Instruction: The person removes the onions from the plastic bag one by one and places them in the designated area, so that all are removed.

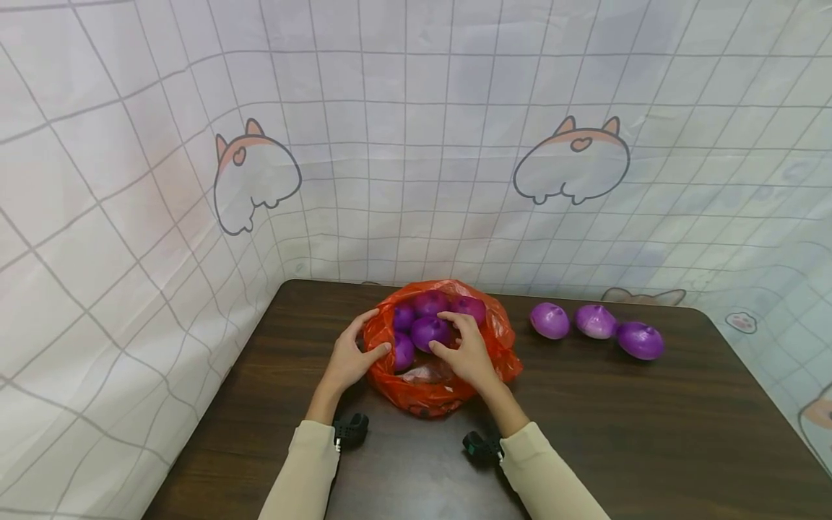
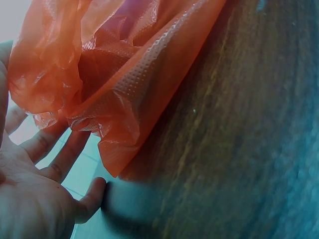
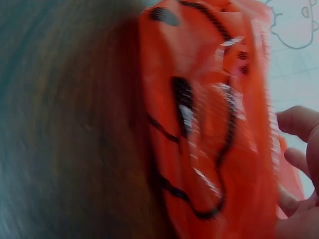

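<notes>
An orange-red plastic bag stands with its mouth spread wide, several glossy purple onions inside. At the bag's left rim my left hand holds the plastic, thumb at the inner side and fingers outside. The left wrist view shows those fingers spread behind the crumpled bag. My right hand reaches over the right side of the mouth, thumb and index finger pinching a purple onion in the middle. Seen from the right wrist, the bag's printed outer wall hides that onion.
Three more purple onions, one round, one pointed with a pale base and one lying tilted, are in a row right of the bag. The dark wooden table meets a grid-patterned cloth at its back edge.
</notes>
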